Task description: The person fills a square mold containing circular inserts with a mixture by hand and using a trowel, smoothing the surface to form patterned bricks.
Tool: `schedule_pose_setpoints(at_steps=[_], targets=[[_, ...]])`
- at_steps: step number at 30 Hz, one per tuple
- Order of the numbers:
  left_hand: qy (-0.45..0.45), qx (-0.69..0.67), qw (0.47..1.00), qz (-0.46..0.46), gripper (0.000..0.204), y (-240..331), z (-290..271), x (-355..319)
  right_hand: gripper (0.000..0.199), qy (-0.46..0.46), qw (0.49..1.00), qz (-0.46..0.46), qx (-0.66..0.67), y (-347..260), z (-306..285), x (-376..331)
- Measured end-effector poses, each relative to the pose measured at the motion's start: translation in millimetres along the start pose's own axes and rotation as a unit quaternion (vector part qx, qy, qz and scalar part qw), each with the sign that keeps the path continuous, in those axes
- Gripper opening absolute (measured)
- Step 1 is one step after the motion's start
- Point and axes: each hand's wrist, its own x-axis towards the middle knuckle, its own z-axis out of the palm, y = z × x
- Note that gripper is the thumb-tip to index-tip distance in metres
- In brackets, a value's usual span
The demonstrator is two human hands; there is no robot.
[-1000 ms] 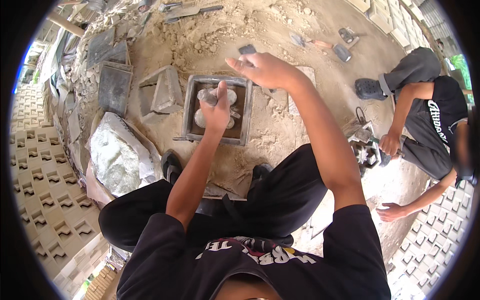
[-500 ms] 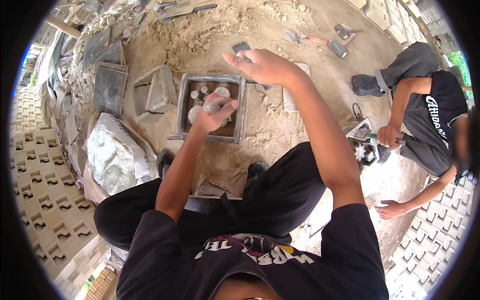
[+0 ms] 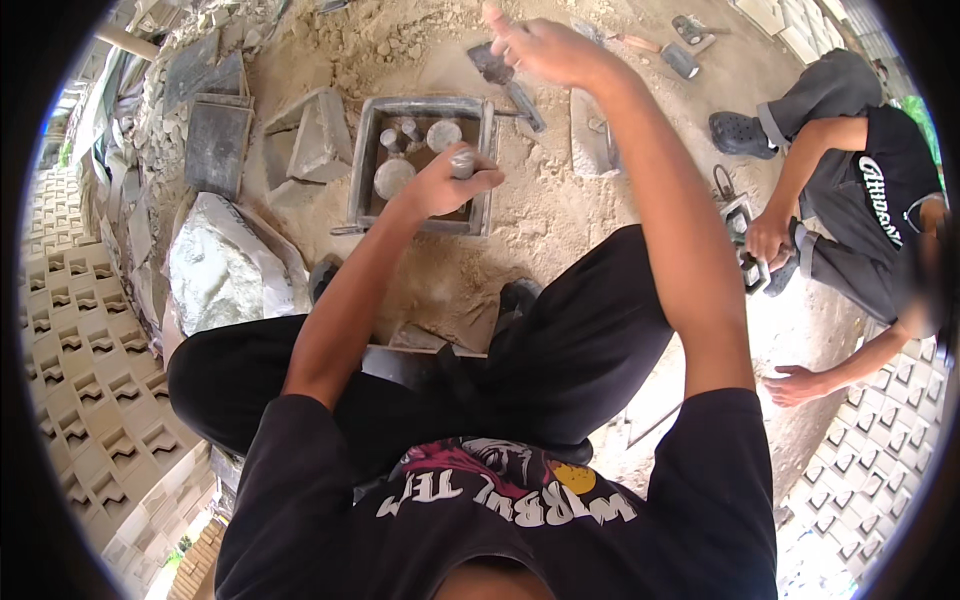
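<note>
My left hand (image 3: 440, 187) is closed around a small grey cylindrical piece (image 3: 462, 160), whose rounded top shows above the fist. It hovers over the right part of a square grey frame (image 3: 354, 170) on the sandy ground. Inside the frame lie several round, dusty grey pieces; a large disc (image 3: 394, 179) sits left of my fist and another disc (image 3: 444, 135) beyond it. My right hand (image 3: 550, 50) is raised at the far side, fingers apart, with nothing seen in it. Below it on the sand are a dark flat pad (image 3: 490, 62) and a dark narrow tool (image 3: 526, 108).
An open sack of whitish material (image 3: 225, 265) stands left of my knee. Broken grey blocks (image 3: 320, 145) and dark slabs (image 3: 215, 148) lie left of the frame. A mallet (image 3: 680, 62) rests at far right. A co-worker's hand (image 3: 768, 238) works over a small mould at right.
The whole view has shifted, so the ground sits higher in the picture. My left hand has moved right over the frame with the grey piece. My right hand has moved farther away.
</note>
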Motion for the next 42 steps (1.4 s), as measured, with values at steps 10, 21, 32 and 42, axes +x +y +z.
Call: schedule_pose_setpoints(at_steps=[10,21,32,42], targets=[[-0.094,0.266,0.959,-0.016,0.053,14.6,-8.7,6.4,0.089,0.063,0.996,-0.067,0.017,-14.9,18.3,-35.5],[-0.089,0.528,0.845,-0.007,0.082,33.3,-76.4,6.2,0.039,0.171,0.873,-0.034,0.456,-48.1,126.6,-68.3],[0.194,0.667,0.702,-0.159,0.058,165.8,-307.7,-89.6,0.041,0.397,0.752,0.061,0.522,-67.1,159.3,-76.2],[0.025,0.684,0.703,-0.193,0.057,141.1,-263.9,-92.2,0.038,0.356,0.859,0.082,0.359,-70.4,166.7,-63.0]])
